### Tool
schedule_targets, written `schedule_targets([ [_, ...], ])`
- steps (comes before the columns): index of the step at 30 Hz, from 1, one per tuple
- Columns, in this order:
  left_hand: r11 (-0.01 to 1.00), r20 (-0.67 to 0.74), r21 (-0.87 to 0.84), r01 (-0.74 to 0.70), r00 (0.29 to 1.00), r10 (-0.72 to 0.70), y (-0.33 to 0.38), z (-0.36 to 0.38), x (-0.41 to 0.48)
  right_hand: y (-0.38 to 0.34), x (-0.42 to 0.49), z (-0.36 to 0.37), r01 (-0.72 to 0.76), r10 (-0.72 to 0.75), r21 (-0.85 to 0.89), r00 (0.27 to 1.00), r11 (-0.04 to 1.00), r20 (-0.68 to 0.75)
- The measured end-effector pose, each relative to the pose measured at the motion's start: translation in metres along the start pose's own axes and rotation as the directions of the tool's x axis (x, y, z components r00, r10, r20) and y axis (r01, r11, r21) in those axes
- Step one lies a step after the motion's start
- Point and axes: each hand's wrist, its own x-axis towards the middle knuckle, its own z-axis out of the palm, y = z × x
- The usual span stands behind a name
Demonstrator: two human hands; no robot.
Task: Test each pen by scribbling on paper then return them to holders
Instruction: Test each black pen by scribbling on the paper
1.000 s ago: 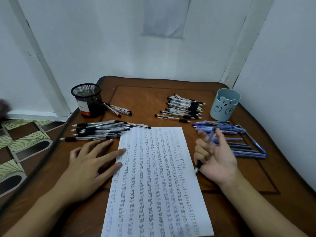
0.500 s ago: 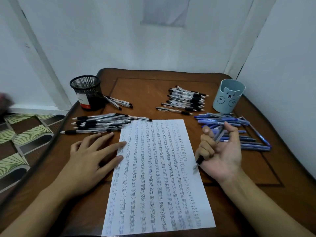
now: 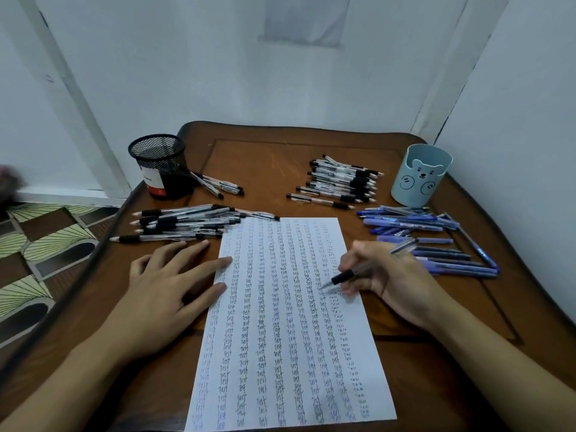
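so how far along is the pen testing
Done: scribble columns nearly fill the paper. In hand: the right hand grips a pen, tip at the rightmost column; the left hand presses its edge. Left: no pens show in the mesh holder or blue cup; all lie in piles.

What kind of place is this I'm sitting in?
Probably a home room's corner used as a desk: a small wooden table against plain white walls, patterned floor tiles at left, plus a black mesh pen holder and a blue bear holder.
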Motion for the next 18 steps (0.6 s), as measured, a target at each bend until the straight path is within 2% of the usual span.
schedule_targets([
  [3,1.000,0.003,-0.002,0.002,1.000,-0.002,0.001,0.000,0.000,0.008,-0.004,-0.009,0.155,-0.155,-0.314,0.988,0.937,0.023],
  [4,1.000,0.006,0.004,0.003,1.000,-0.003,0.001,0.000,0.000,0.010,-0.006,-0.010,0.178,-0.184,-0.358,0.983,0.916,0.019],
  [6,1.000,0.008,0.004,0.003,1.000,-0.003,0.000,0.000,0.000,0.010,-0.008,-0.009,0.203,-0.212,-0.341,0.977,0.918,0.010],
  [9,1.000,0.003,-0.013,0.003,1.000,-0.003,0.000,-0.001,0.000,0.008,-0.007,-0.008,0.177,-0.158,-0.304,0.984,0.936,0.084],
  [13,1.000,0.012,0.008,0.002,1.000,-0.002,-0.001,0.000,0.001,0.001,-0.005,-0.011,0.198,-0.111,-0.420,0.969,0.886,0.223],
  [15,1.000,0.010,0.011,-0.002,1.000,0.002,-0.001,0.001,0.002,0.000,-0.004,-0.010,0.219,-0.126,-0.513,0.969,0.830,0.211],
  [18,1.000,0.007,0.018,-0.002,1.000,0.002,-0.002,0.001,0.001,0.004,-0.003,-0.008,0.207,-0.144,-0.558,0.977,0.804,0.156],
])
